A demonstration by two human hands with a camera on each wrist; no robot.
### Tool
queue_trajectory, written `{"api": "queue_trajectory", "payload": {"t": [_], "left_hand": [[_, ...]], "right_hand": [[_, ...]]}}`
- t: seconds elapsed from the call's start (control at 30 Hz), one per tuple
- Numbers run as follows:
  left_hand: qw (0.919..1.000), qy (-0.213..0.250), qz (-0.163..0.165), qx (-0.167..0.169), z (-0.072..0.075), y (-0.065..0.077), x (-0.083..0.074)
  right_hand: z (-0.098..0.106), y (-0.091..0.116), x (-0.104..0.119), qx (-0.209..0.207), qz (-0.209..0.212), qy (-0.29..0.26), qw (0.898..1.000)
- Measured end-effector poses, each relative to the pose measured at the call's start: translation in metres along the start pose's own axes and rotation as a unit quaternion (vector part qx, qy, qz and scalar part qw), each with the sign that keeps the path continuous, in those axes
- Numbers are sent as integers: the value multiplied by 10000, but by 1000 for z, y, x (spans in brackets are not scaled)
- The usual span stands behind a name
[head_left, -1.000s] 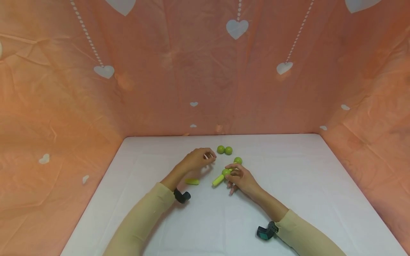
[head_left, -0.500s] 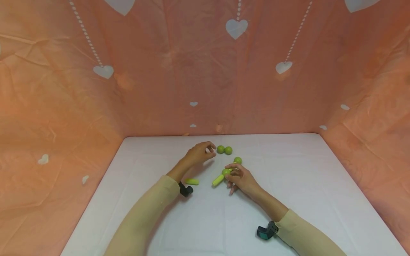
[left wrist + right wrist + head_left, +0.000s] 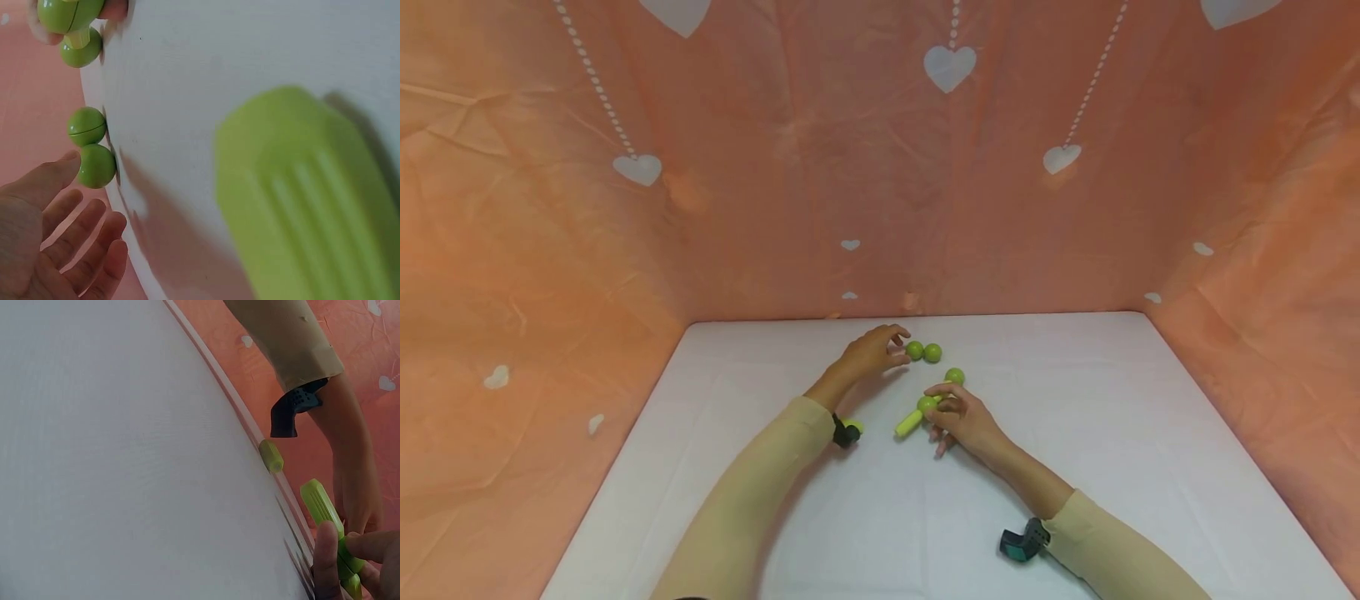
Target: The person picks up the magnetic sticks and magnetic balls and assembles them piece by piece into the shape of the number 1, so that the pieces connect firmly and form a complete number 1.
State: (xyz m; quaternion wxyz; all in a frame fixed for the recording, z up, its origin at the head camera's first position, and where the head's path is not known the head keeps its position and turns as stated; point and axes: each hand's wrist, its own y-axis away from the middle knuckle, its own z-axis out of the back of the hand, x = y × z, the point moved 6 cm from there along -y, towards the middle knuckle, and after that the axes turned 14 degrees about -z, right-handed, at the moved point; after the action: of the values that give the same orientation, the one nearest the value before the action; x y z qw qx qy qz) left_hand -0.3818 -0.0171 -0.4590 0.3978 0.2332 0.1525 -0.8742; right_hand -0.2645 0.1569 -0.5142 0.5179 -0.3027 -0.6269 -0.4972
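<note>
My right hand (image 3: 967, 419) pinches a green ball (image 3: 927, 405) between thumb and fingers. From that ball a fluted lime-green rod (image 3: 908, 423) sticks out toward the near left. On its far side a short link leads to another green ball (image 3: 955, 376). Two more green balls, a left one (image 3: 914, 350) and a right one (image 3: 932, 352), sit side by side near the back of the table. At the left ball is my left hand (image 3: 868, 352), its thumb tip right beside the ball's surface and its fingers loosely spread, as the left wrist view shows.
A loose lime-green rod (image 3: 300, 200) lies on the white table (image 3: 1037, 467), partly hidden in the head view by the left wrist camera (image 3: 847, 433). Orange cloth (image 3: 775, 183) with white hearts hangs behind and at both sides.
My left hand has moved away from me and slightly right, up to the left ball of the pair. Its wrist camera now covers part of the loose rod. The right hand stays put.
</note>
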Motion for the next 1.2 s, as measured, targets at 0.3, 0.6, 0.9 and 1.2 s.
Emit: {"api": "queue_trajectory", "payload": {"t": [0.3,0.6,0.9,1.2], "left_hand": [[9999,-134,76,50,-3,-7,-5],[9996,-136,226,77,-8,-14,0],[9992,-138,323,174,-13,-15,0],[9993,-54,359,44,-14,-18,5]], "right_hand": [[-1,-1,0,23,5,10,10000],[-1,-1,-1,20,21,-6,10000],[-2,1,-3,3,-16,-12,10000],[-2,2,-1,12,32,-40,10000]]}}
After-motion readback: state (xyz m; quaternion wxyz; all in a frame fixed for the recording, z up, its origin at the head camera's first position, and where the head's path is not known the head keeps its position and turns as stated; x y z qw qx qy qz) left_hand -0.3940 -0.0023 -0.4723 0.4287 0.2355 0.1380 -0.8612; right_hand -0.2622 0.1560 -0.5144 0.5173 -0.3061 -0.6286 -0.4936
